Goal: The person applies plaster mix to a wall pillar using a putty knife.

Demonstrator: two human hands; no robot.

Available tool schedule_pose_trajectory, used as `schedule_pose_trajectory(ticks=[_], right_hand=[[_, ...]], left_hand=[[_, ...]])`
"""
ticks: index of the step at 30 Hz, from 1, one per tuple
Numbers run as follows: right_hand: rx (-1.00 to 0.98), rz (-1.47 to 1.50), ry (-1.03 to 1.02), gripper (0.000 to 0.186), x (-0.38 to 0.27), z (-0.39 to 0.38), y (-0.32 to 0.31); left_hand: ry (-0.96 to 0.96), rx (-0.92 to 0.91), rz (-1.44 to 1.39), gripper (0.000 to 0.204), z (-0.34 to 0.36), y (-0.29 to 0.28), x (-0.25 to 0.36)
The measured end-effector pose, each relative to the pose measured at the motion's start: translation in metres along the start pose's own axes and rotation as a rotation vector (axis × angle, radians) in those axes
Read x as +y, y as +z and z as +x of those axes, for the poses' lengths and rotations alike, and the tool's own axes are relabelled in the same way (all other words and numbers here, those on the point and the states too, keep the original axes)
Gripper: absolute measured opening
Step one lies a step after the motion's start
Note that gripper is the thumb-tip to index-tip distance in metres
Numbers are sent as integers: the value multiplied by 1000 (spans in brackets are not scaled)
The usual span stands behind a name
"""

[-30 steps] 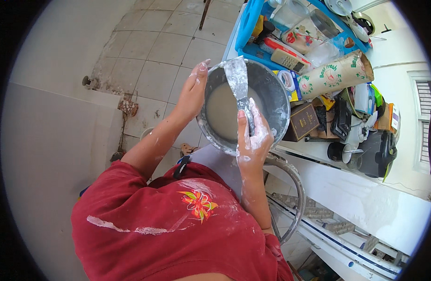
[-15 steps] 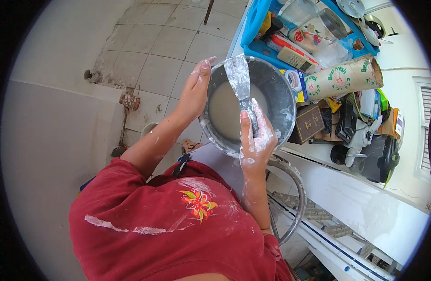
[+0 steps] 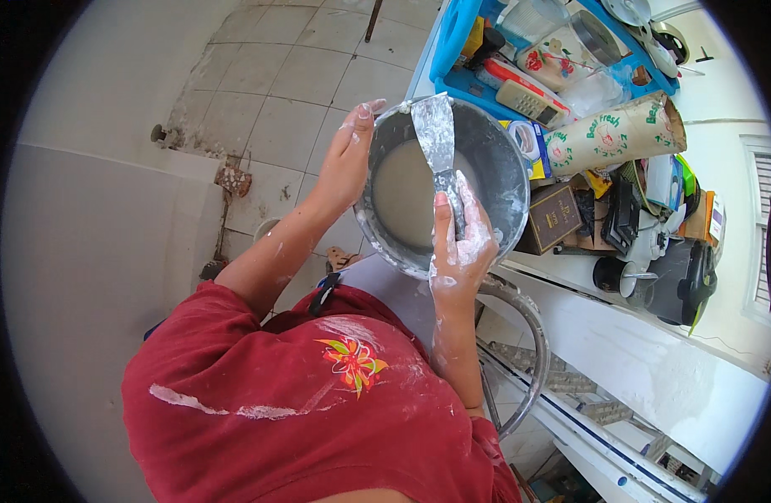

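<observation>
My right hand [image 3: 463,243], smeared with white paste, grips the handle of a putty knife [image 3: 434,134]. Its wide blade, coated with whitish residue, points away from me over the far rim of a dark grey bucket [image 3: 504,172]. Inside the bucket is a cloudy, pale greyish liquid [image 3: 402,197]. My left hand [image 3: 349,155] rests against the bucket's left outer side, fingers stretched out and pointing up along the rim, with white paste on the fingertips. Part of the bucket's near side is covered by my right hand.
At the upper right, a blue plastic basket [image 3: 457,50] holds jars and a remote control [image 3: 532,101]. A printed paper roll [image 3: 612,134], a dark box [image 3: 555,220] and other clutter crowd the counter. A grey hose [image 3: 536,352] curves beside my right arm. Tiled floor [image 3: 293,126] lies beyond my left arm.
The putty knife and my right hand have shifted slightly right and toward the far rim's edge. My left hand has moved a little left, staying by the bucket.
</observation>
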State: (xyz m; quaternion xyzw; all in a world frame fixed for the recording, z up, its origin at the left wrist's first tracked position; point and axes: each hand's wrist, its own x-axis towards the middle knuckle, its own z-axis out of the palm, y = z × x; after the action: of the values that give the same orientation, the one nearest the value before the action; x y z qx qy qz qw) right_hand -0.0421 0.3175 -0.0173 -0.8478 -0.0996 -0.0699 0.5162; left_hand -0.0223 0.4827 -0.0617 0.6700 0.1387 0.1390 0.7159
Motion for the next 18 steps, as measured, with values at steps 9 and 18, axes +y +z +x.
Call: schedule_pose_trajectory(ticks=[9,18], right_hand=[[-13,40,20,35,-6,-1,-1],[32,-52,-132,30,0,-2,0]], left_hand=[[11,-10,-28,55,1,0,-1],[-1,-4,-37,54,0,1,0]])
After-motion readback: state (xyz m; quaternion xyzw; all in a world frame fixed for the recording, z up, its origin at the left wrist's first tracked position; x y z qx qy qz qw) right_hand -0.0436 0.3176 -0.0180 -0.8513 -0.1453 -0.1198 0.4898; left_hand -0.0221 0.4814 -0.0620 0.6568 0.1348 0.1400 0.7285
